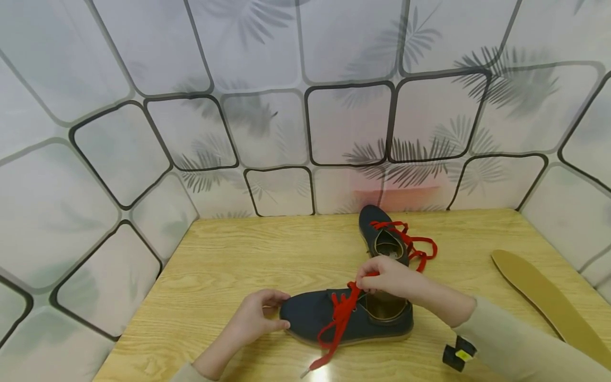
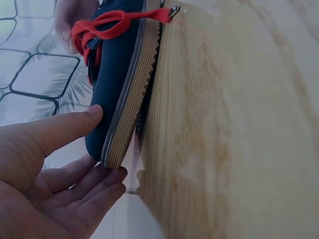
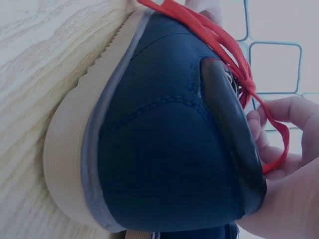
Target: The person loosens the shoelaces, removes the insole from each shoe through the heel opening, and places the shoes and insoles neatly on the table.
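Standing on its sole, a dark navy near shoe (image 1: 363, 328) rests on a wooden table (image 1: 248, 254), its toe pointing toward the person's left and its heel toward their right. At the near shoe's toe, the left hand (image 1: 253, 315) holds the tip lightly: the thumb lies against the upper, while the fingers reach around the other side, and in the left wrist view some fingertips meet the front edge of the layered tan sole.

Above the near shoe's opening, the right hand (image 1: 391, 277) has its fingers bent and pinches a strand of red lace (image 1: 341, 313). In the right wrist view that strand curves out from a gathered point over the near shoe's tongue and runs into the fingers; whether the gathering is a finished knot cannot be told. More lace drapes down the near side of the near shoe, ending on the tabletop in a metal-looking tip.

Beyond the near shoe's heel half sits a matching far shoe (image 1: 371, 218), toe pointing away, its own red lace trailing off to the right. Well to the right of the near shoe lies a flat tan piece (image 1: 539, 294) with a rounded end. Behind the near shoe, past the table, hangs a pale backdrop (image 1: 272, 132) printed with dark outlines and leaf shapes.
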The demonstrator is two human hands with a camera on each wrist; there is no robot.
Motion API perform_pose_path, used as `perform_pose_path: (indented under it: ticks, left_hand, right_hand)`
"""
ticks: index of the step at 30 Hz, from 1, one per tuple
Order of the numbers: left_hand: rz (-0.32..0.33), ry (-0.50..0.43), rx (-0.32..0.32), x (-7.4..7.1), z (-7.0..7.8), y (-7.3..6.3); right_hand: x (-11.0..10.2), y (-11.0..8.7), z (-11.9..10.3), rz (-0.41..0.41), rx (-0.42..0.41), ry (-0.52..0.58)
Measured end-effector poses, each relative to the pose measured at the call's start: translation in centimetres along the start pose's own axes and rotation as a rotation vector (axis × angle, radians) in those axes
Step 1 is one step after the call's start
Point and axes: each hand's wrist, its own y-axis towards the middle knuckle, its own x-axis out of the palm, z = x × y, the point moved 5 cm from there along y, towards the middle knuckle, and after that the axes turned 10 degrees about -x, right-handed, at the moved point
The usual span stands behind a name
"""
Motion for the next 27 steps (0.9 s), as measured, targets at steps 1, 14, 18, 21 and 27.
perform_pose_path:
  ticks: [1, 14, 18, 21, 27]
  left_hand:
    - [0.000, 0.000, 0.000, 0.0, 0.0, 0.0]
    - [0.003, -0.014, -0.007, 0.0, -0.1, 0.1]
    - [0.003, -0.026, -0.002, 0.0, 0.0, 0.0]
    - [0.003, -0.033, 0.001, -0.1, 0.1, -0.1]
    - [0.002, -0.017, -0.003, -0.1, 0.0, 0.0]
  right_hand:
    - [-0.1, 0.0, 0.1, 0.009, 0.012, 0.032]
    - [-1.3, -0.6, 1.2, 0.131, 0.046, 0.412]
    - [-1.3, -0.5, 1.0, 0.120, 0.022, 0.391]
    - [-1.2, -0.5, 0.7, 0.080, -0.013, 0.313]
    - [-0.8, -0.4, -0.2, 0.001, -0.083, 0.076]
